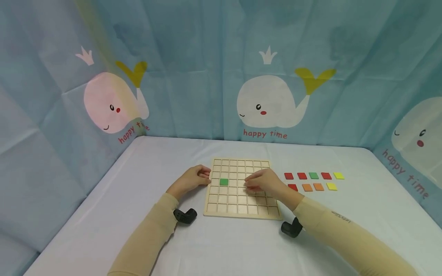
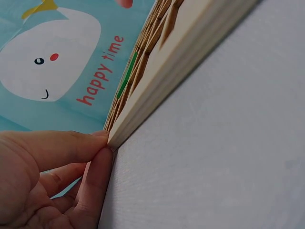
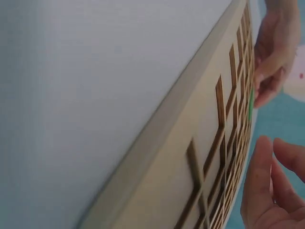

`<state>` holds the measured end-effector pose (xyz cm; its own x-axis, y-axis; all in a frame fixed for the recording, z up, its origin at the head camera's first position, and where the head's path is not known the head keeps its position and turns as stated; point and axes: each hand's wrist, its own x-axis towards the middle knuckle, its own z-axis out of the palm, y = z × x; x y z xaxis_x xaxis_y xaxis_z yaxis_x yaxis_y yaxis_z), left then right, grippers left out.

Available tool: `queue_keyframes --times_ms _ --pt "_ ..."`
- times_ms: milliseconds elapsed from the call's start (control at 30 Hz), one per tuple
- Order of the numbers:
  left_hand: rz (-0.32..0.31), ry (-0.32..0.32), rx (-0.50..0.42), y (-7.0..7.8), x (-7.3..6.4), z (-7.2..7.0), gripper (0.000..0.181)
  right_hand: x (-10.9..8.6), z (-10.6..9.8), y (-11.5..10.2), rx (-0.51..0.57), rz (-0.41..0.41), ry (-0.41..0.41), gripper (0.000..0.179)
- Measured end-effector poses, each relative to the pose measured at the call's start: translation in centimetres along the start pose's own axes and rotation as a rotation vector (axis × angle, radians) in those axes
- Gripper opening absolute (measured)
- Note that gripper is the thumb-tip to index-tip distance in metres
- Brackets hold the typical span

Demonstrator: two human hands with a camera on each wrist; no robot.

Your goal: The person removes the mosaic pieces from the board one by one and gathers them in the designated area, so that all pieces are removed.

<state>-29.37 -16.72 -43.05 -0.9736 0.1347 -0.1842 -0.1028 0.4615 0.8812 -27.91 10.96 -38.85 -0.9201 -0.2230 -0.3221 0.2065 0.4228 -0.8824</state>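
Observation:
A light wooden grid board (image 1: 232,209) lies flat on the table, with one green square tile (image 1: 223,182) in a cell towards its left side. My left hand (image 1: 193,179) is at the board's left edge; up close, its thumb and a bent finger (image 2: 99,167) pinch that edge. Over the right part of the grid is my right hand (image 1: 264,182), thumb and forefinger close together. The right wrist view has a small gap between those fingertips (image 3: 263,143), and no tile shows there.
To the right of the board, two rows of square tiles lie on the white table (image 1: 241,245): red (image 1: 302,176), green (image 1: 313,175), orange (image 1: 318,186) and yellow (image 1: 338,176). Behind the table hangs a blue curtain (image 1: 193,103) with whale prints.

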Motion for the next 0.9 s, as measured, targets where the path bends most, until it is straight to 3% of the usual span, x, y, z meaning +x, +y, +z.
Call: queue_keyframes --times_ms 300,500,700,900 --pt "-0.006 0.000 0.002 0.1 0.0 0.0 0.043 1.2 1.9 -0.5 0.108 0.021 -0.034 0.024" --pt "-0.004 0.016 0.006 0.3 -0.1 -0.1 0.042 1.9 2.7 -1.0 0.115 -0.014 -0.051 0.027" --pt "-0.008 0.015 0.007 -0.3 -0.7 0.1 0.043 2.4 3.6 -0.9 0.120 -0.033 -0.105 0.024" --pt "0.009 0.006 0.001 -0.2 -0.4 0.0 0.044 3.0 4.0 -1.3 0.145 -0.020 -0.089 0.024"
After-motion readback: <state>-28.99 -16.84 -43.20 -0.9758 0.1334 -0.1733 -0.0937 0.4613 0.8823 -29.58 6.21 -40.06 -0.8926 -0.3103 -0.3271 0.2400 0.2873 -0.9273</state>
